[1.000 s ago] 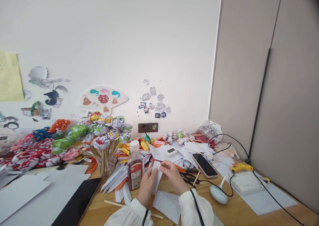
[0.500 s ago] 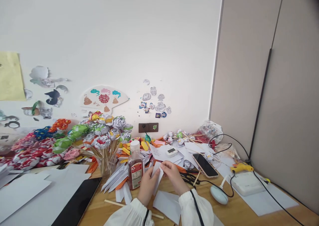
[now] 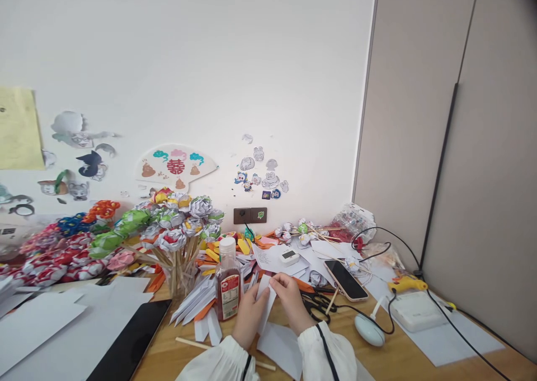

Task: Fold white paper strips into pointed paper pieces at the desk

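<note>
Though narrow, paper strip (image 3: 267, 311) in closed grip of left hand (image 3: 249, 315) and right hand (image 3: 291, 301).

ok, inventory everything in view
Held paper: 1, white, centre
Sheets: many, white, table
Strips: many, mixed, mid-table
Paper flowers: many, multicoloured, back
Container: 1, clear, left
Bottle: 1, reddish, centre-left
Sticks: several, tan, table
Slab: 1, black, left
Timer-like device: 1, white, centre
Phone: 1, dark-screened, right
Scissors: count unclear, black, right
Glue gun: 1, yellow, right
Box: 1, white, right
Oval device: 1, pale-blue, right
Cables: several, black, right
Socket panel: 1, dark, wall
Cutouts: many, mixed, wall
Wall sheet: 1, yellow, left
Cabinet: 1, beige, right
Table: 1, brown, front
Left hand: 1, centre
Right hand: 1, centre
Sleeves: 2, white, front
</note>
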The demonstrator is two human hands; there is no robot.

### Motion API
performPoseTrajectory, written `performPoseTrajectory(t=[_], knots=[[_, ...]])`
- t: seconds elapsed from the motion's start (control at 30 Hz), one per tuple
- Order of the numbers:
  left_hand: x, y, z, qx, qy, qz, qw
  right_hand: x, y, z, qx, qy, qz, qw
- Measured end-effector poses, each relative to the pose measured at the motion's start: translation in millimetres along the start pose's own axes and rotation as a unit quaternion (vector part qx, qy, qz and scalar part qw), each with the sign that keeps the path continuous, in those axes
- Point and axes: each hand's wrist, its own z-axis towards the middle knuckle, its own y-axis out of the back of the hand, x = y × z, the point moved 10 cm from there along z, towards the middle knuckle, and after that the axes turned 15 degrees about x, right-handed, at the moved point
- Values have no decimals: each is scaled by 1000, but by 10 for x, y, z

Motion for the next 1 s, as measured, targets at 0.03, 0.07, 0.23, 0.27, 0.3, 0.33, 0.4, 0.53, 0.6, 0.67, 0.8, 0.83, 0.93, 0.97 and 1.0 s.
performPoseTrajectory(t=[0.03,0.07,0.23,0.27,0.3,0.33,0.4,0.53,0.6,0.67,0.8,0.83,0.93,0.97,1.0], knots=[[9,1,-1,-1,2,-7,1000,9,2,-10,-7,-1,2,1000],[18,1,-1,-2,4,-12,1000,15,3,-18,-13,-3,4,1000],[42,-29,8,7,2,-33,999,-78,-5,-34,-23,-27,44,998],[41,-29,8,7,1,-37,999,-113,-13,-35,-22,-36,56,998],[39,-27,8,5,0,-38,999,-142,-21,-36,-21,-41,67,997],[37,-21,8,2,1,-36,999,-163,-31,-36,-20,-44,77,996],[34,-9,7,-5,6,-26,1000,-178,-47,-36,-21,-44,92,995],[12,14,-1,-16,11,-3,1000,-172,-76,-36,-21,-45,111,993],[-8,17,-7,-17,5,-8,1000,-157,-77,-35,-21,-45,104,993],[-20,10,-12,-12,3,-19,1000,-123,-69,-29,-19,-36,86,995],[-23,-27,-14,7,7,-34,999,-36,-20,-14,-22,-10,38,999],[-20,-32,-14,9,10,-35,999,-18,-5,-14,-24,-6,27,999],[-19,-30,-14,8,13,-31,999,27,19,-21,-28,8,2,1000],[-22,-27,-13,7,12,-31,999,38,23,-24,-30,13,-4,999],[-23,-27,-11,7,11,-32,999,45,24,-28,-32,17,-9,999]])
